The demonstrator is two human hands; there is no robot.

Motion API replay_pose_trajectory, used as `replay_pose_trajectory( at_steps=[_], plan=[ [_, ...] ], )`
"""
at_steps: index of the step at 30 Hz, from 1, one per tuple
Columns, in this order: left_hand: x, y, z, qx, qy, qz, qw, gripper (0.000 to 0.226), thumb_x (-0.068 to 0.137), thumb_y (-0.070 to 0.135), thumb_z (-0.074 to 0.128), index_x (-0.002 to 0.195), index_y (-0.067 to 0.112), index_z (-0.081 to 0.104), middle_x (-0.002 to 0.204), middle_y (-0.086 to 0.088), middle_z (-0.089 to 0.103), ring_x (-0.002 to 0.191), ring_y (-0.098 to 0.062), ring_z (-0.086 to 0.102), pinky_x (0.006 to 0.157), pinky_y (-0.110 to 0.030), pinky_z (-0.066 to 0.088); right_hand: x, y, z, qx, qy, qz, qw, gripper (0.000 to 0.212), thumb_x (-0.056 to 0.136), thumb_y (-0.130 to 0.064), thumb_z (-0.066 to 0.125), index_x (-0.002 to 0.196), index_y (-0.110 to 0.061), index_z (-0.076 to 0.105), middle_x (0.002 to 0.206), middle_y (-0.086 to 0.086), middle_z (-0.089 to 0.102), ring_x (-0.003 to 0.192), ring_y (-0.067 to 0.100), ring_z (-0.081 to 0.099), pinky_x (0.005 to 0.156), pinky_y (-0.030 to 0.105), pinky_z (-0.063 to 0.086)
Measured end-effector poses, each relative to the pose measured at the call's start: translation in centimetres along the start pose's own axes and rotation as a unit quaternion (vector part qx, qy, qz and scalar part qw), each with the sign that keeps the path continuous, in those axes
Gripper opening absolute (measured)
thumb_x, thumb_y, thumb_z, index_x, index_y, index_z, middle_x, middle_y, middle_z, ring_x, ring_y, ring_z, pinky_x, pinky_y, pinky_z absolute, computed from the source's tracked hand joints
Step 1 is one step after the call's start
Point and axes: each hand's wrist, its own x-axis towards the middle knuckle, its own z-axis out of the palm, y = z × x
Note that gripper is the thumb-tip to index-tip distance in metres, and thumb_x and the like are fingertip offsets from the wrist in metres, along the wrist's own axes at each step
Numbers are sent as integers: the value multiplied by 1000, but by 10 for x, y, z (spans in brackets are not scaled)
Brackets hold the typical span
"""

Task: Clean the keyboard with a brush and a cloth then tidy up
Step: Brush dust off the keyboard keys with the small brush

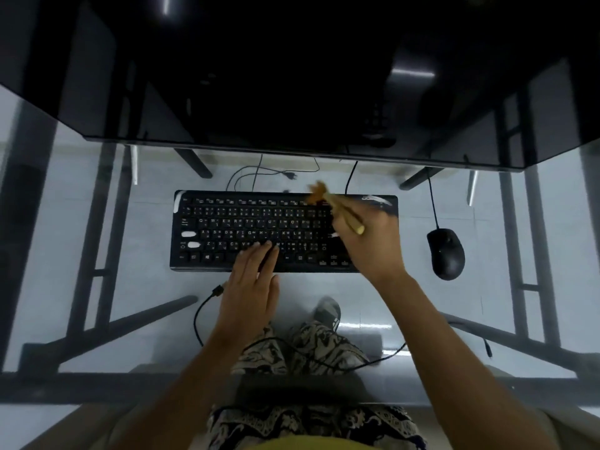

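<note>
A black keyboard lies flat on the glass desk in front of me. My left hand rests flat on its near edge, fingers stretched over the lower key rows, holding nothing. My right hand covers the keyboard's right end and grips a wooden-handled brush. The brush slants up and left, its blurred brown bristles over the top key row near the right end. No cloth is visible.
A black mouse sits right of the keyboard with its cord running back. A loose USB cable curls at the near left. A dark monitor overhangs the back. Desk legs and my lap show through the glass.
</note>
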Motion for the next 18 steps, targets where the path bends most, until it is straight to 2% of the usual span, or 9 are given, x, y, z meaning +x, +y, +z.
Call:
replay_pose_trajectory(
  at_steps=[2, 5, 6, 8, 11, 13, 15, 16, 18],
  plan=[
    [0, 5, 5, 0, 19, -13, 1000, 46, 97, 23, 40, 138, 2, 45, 142, -15, 43, 134, -30, 35, 115, -43, 26, 2, 3, -5, -34, -16, -16, 999, 31, 89, -20, 58, 118, -18, 69, 85, 2, 72, 68, 13, 62, 66, 25, 52],
    [-1, 11, 10, -8, 44, -26, 999, 45, 96, 19, 44, 137, 1, 46, 142, -17, 44, 134, -33, 36, 115, -45, 27, -15, -9, -14, -42, -218, -3, 975, 27, 80, -33, 51, 88, -27, 76, 79, -8, 73, 64, 7, 63, 65, 27, 53],
    [-1, 11, 12, -8, 53, -28, 998, 45, 96, 18, 45, 137, 1, 46, 141, -18, 44, 133, -34, 36, 115, -45, 27, -23, -13, -16, -69, -234, -16, 970, 30, 76, -38, 46, 78, -26, 73, 72, -10, 72, 61, 7, 62, 62, 28, 52],
    [-2, 12, 13, -3, 61, -31, 998, 45, 95, 17, 47, 137, 1, 46, 141, -18, 44, 133, -34, 37, 116, -44, 25, -34, -13, -19, -84, -189, -71, 976, 31, 76, -38, 44, 77, -23, 71, 72, -8, 70, 61, 11, 62, 60, 30, 53],
    [-2, 14, 11, 4, 60, -36, 998, 45, 94, 15, 50, 138, 2, 46, 140, -18, 45, 130, -33, 39, 114, -41, 28, -45, -5, -18, -131, -186, -132, 965, 26, 81, -28, 52, 96, -22, 73, 89, -4, 69, 70, 16, 66, 63, 30, 57],
    [-1, 15, 7, 4, 47, -29, 998, 44, 95, 18, 47, 137, 3, 47, 139, -17, 46, 127, -32, 42, 110, -40, 35, -52, 3, -25, -196, -180, -98, 959, 20, 75, -31, 52, 80, -23, 70, 79, -7, 65, 61, 17, 61, 59, 31, 55],
    [2, 17, 1, 10, 33, -26, 999, 44, 96, 22, 40, 135, 4, 49, 137, -15, 48, 123, -30, 45, 104, -41, 42, -57, 11, -36, -183, -117, -74, 973, 18, 69, -33, 49, 64, -22, 62, 66, -8, 61, 52, 17, 52, 53, 27, 49],
    [4, 18, -1, 17, 30, -26, 999, 44, 96, 24, 38, 134, 4, 50, 136, -15, 49, 122, -29, 45, 103, -41, 43, -59, 12, -39, -151, -101, -81, 980, 19, 71, -33, 49, 65, -23, 64, 68, -9, 62, 52, 16, 53, 53, 26, 49],
    [8, 22, -3, 29, 27, -21, 999, 44, 96, 24, 38, 132, 4, 51, 135, -15, 49, 120, -28, 45, 102, -42, 43, -64, 10, -40, -100, -137, -120, 978, 20, 78, -28, 54, 86, -26, 73, 83, -8, 68, 62, 12, 61, 58, 24, 52]
  ],
)
